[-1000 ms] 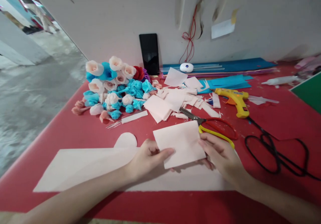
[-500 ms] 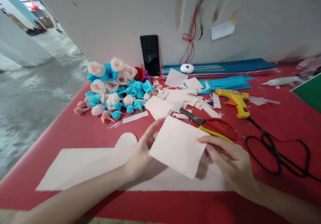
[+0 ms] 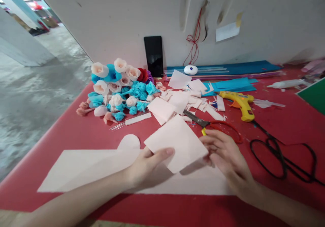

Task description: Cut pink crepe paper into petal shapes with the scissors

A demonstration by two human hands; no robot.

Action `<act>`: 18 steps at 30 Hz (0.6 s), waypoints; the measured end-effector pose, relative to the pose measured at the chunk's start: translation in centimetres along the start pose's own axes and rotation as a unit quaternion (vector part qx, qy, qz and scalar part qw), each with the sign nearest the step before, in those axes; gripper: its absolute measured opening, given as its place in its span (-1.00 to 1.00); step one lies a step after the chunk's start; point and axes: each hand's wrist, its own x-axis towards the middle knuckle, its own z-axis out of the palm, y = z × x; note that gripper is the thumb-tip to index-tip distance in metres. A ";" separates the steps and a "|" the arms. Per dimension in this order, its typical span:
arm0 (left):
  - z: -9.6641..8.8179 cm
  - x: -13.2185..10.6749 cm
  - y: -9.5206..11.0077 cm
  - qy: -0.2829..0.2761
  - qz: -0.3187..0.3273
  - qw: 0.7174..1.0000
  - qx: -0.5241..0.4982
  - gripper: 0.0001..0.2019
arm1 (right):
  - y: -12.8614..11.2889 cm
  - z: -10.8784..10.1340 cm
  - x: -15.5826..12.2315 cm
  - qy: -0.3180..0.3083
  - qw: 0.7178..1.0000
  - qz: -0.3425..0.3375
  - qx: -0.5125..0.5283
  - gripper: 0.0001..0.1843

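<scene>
A pale pink square of paper (image 3: 177,139) is pinched in my left hand (image 3: 149,162), with the thumb on top of it and the other fingers hidden underneath. At the paper's right corner is my right hand (image 3: 225,159). Its fingers are loosely bent and apart, and I cannot tell whether the fingertips touch the edge. Beneath both hands lies a long pale paper strip (image 3: 76,169), with a rounded paper piece (image 3: 129,142) at its far edge. Scissors (image 3: 198,119) with red and yellow handles lie just beyond the right hand, which partly covers them.
Crepe paper flowers (image 3: 122,88) are heaped at the back left. Cut paper pieces (image 3: 195,100) lie behind the scissors. A yellow glue gun (image 3: 240,103) with a black cord (image 3: 281,162) rests on the right. A black phone (image 3: 154,56) leans on the wall.
The paper square has turned and shifted slightly left. My left thumb has come onto its top face. My right hand has let go of the right corner, its fingers loosening.
</scene>
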 end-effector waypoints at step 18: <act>-0.5 0.8 1.4 0.024 0.089 0.988 0.125 -0.70 | -0.9 1.1 1.0 -0.133 0.951 0.240 0.141 -0.73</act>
